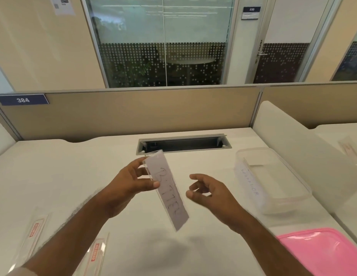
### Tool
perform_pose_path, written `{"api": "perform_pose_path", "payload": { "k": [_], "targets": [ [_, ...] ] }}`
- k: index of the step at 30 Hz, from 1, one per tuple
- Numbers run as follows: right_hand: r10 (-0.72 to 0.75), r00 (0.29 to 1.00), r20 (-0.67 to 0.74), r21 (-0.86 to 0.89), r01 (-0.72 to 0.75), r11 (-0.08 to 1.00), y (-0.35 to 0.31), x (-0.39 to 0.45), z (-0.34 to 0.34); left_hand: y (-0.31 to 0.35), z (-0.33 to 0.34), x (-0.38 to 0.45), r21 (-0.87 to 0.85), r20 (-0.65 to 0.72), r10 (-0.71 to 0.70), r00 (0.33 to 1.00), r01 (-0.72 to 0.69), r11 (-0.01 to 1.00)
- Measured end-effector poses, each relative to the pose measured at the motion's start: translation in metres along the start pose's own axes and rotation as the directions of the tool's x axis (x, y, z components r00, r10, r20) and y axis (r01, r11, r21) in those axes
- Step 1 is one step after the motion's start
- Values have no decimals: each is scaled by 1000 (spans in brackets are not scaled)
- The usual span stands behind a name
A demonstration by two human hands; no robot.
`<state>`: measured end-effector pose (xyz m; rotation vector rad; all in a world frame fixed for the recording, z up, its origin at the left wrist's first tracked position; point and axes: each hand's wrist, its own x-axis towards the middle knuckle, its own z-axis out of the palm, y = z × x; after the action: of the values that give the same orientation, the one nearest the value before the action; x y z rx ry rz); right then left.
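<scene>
A long white card [169,193] with handwritten letters, inside a clear sleeve, hangs tilted above the white desk [74,176]. My left hand [131,182] pinches its upper part between thumb and fingers. Just right of the card, my right hand [209,194] hovers with loosely curled fingers and holds nothing. A clear plastic container [273,184] with a handwritten label on its side stands on the desk to the right.
A pink lid [325,253] lies at the near right. Two clear sleeves with red labels, one [34,234] and another [96,253], lie at the near left. A cable slot [183,144] is set in the desk's back, below a beige partition [133,114].
</scene>
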<state>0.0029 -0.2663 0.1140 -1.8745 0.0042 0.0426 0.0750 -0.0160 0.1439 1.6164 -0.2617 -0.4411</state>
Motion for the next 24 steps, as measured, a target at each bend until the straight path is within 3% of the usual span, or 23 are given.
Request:
{"api": "perform_pose_path", "payload": {
  "k": [7,12,20,24],
  "targets": [
    [-85,996,23,-255,88,963,24,-7,8,-29,-2,-7,-311,-95,54,994,-81,947],
    [-176,983,-52,-281,155,947,27,-4,1,-52,9,-7,-494,-94,107,990,-139,858],
    [-275,961,-37,-407,237,882,22,-2,-7,-72,23,-10,-647,-125,62,990,-129,751],
    [-314,949,-19,-433,275,858,17,-1,-13,-75,25,-13,-657,-103,64,993,-116,745]
  ]
}}
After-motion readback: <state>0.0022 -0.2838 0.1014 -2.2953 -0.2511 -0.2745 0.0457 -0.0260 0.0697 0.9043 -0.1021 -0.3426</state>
